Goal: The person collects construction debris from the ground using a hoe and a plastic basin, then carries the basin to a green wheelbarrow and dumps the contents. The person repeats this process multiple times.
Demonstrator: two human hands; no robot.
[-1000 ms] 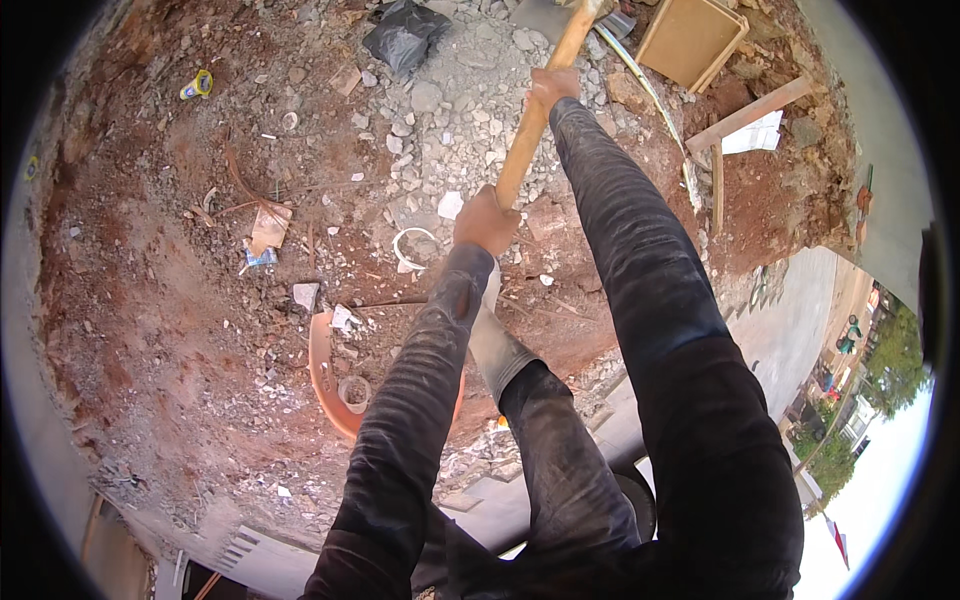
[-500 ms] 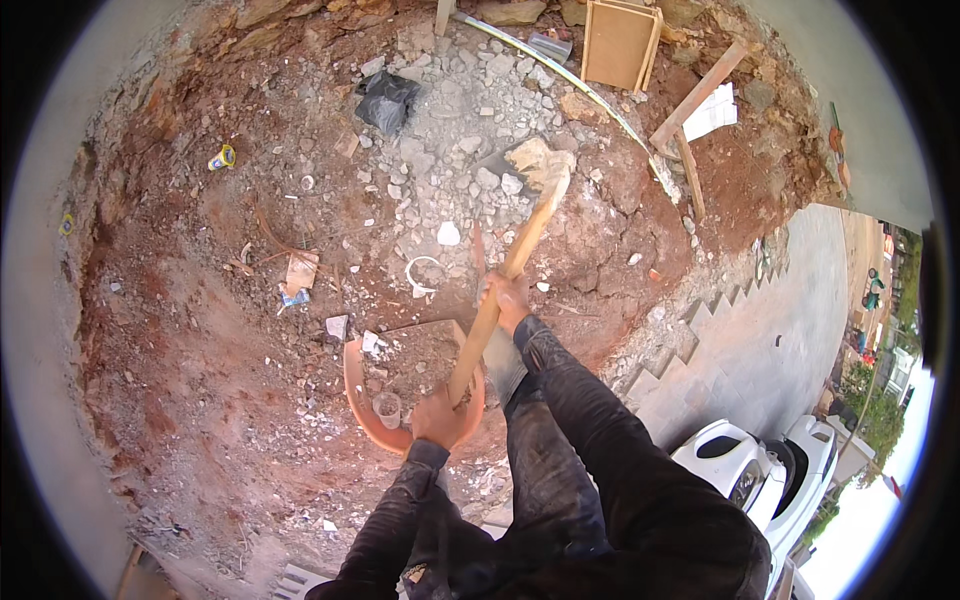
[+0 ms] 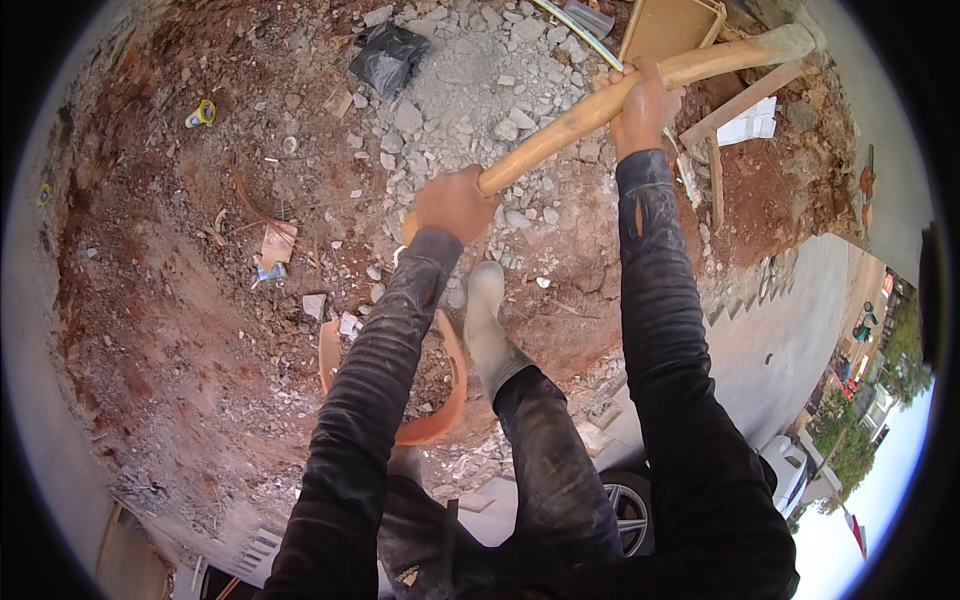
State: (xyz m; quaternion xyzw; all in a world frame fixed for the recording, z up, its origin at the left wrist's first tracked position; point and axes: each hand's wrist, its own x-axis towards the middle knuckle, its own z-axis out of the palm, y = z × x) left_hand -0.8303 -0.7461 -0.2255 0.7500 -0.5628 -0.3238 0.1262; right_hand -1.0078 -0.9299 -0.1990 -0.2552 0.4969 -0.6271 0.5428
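Both my hands grip the long pale wooden handle of a hoe (image 3: 575,122), raised slantwise above the rubble. My left hand (image 3: 455,203) is wrapped round the lower part of the handle, near its butt end. Farther up, at the right, my right hand (image 3: 645,108) is closed round it with the arm stretched out. The hoe's dusty head end reaches the upper right rim of the view; its blade cannot be made out. Below the handle lies a heap of broken grey rubble (image 3: 455,95) on reddish soil.
An orange curved tub rim (image 3: 440,425) with soil inside lies by my feet, next to my pale boot (image 3: 487,315). A black plastic bag (image 3: 390,60) lies on the rubble. Wooden boards (image 3: 745,105) lean at the right. A paved slope (image 3: 770,335) and a white car (image 3: 785,465) stand beyond.
The hoe has swung up and to the right, off the rubble. Both my hands have risen with it, still gripping the handle, and the view has shifted slightly.
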